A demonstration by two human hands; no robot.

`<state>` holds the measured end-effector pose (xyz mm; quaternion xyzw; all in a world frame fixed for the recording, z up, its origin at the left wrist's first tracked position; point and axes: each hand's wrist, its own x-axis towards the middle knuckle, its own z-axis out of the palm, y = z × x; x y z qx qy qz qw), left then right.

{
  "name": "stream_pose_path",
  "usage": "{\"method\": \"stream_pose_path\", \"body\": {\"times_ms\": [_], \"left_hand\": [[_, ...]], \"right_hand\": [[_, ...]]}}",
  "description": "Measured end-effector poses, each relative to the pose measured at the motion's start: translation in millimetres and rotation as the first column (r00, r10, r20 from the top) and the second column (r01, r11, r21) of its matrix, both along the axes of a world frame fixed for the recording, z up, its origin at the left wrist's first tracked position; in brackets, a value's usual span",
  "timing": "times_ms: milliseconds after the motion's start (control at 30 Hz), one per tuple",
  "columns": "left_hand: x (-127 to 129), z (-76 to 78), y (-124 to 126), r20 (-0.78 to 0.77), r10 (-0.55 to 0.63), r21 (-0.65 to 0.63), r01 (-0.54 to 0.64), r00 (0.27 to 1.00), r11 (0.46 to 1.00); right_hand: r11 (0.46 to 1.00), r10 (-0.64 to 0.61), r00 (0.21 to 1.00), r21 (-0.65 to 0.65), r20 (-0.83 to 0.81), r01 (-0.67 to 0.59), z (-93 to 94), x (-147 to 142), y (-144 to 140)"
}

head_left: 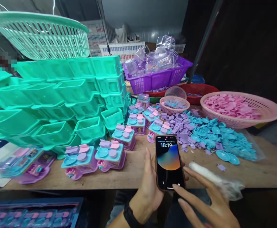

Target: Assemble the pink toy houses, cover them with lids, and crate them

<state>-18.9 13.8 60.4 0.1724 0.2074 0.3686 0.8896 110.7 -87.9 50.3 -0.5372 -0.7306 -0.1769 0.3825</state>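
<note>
My left hand, with a black band on the wrist, is closed around a smartphone. The phone's lit lock screen reads 18:19 and faces me. My right hand is open, fingers spread, one fingertip at the bottom of the screen. Just left of the phone stand several purple toy boxes topped with blue and pink parts. Beyond the phone lie loose purple pieces and a heap of small blue plates. A rolled clear plastic bag lies behind my right hand.
Stacked green bins fill the left side, with a green basket on top. A purple basket of clear covers stands at the back. A pink basket holds pink pieces. Below the table's front edge sits a blue crate.
</note>
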Motion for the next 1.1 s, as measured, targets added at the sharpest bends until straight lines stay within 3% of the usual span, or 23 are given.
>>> {"method": "stream_pose_path", "body": {"times_ms": [267,367,533,933,1100], "left_hand": [[0,7.7,0,-0.046,-0.033,-0.061,0.031,0.998,0.998],[0,5.6,-3,-0.029,-0.019,-0.033,0.018,0.999,0.999],[0,2.8,-9,0.02,-0.09,0.012,0.089,0.996,0.996],[-2,8.3,-11,-0.039,-0.098,-0.017,0.097,0.994,0.995],[-3,6.9,-11,0.001,-0.119,0.001,0.119,0.993,0.993]], "right_hand": [[0.997,0.066,0.991,-0.048,0.116,-0.061,-7.5,0,-9],[0.998,0.066,0.994,-0.009,0.084,-0.066,-3.7,4,1],[0.994,-0.066,0.996,0.081,-0.055,0.071,7.9,14,13],[0.99,-0.132,0.984,0.036,-0.116,0.137,6.9,10,-14],[0.997,-0.067,0.992,0.021,-0.104,0.069,3.3,3,-19]]}}
